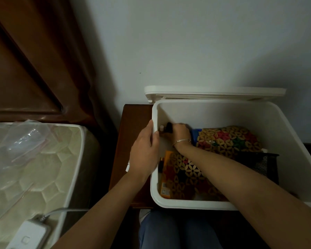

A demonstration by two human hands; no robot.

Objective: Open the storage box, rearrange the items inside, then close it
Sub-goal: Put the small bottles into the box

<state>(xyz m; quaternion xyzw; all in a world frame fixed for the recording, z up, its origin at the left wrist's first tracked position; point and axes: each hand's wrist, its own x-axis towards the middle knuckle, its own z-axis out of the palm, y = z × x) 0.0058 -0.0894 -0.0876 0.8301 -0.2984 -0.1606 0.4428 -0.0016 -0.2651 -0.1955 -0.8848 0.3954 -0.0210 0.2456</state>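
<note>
Looking down from the head camera now: the white storage box [223,203] sits at about four o'clock in my view, on a dark wooden table [131,141] pushed up against a pale wall [187,42]. Its lid [214,92] is up, hinged back at twelve o'clock of the box and leaning on that wall.

My left hand [144,151] is curled over the box's nine o'clock rim, fingers wrapped around the edge, gripping the wall of the box. My right hand [179,133] is down inside, reaching to the far left corner, closed around a small dark bottle [169,127]; a second, paler bottle [161,128] stands just beside it against the wall. A thin bracelet [182,141] shows on that wrist.

Inside the box, a patterned beaded mat [230,139] fills the two o'clock part, another one [185,175] lies toward seven o'clock under my forearm, an orange packet [166,177] rests along the left wall, and a black mesh basket [262,164] sits at four o'clock.

Room-wise: dim light, a mattress [34,168] at nine o'clock of the frame with clear plastic [21,141] on it, a white power strip [28,234] at seven o'clock, and a dark wooden headboard [28,60] at ten o'clock. My blue-trousered knees [169,230] are at six o'clock.
</note>
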